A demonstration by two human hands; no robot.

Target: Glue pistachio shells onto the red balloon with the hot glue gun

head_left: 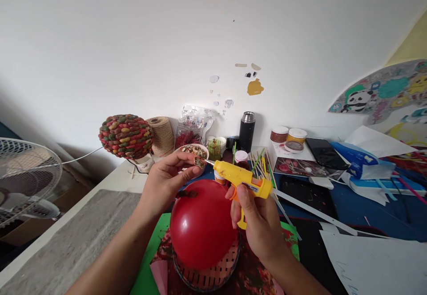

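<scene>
My left hand [171, 173] pinches a small brown shell-like piece [199, 163] between thumb and fingertips, above the balloon. My right hand [258, 217] is wrapped round the handle of a yellow glue gun [238, 177], with a finger at its orange trigger. The gun's metal tip points left and sits at the piece; whether they touch, I cannot tell. Below both hands a red balloon [203, 228] rests in a woven basket [223, 270]. Dark brown bits [187, 193] lie on the balloon's upper left. Behind my left hand, a bowl [204, 149] holds many similar small pieces.
At the left stand a fan [26, 179] and a multicoloured ball [126, 136]. Along the wall are a twine spool [162, 135], a black flask [247, 133] and paint jars [296, 136]. A phone [325, 153], sticks and paper lie to the right; green paper [147, 268] lies under the basket.
</scene>
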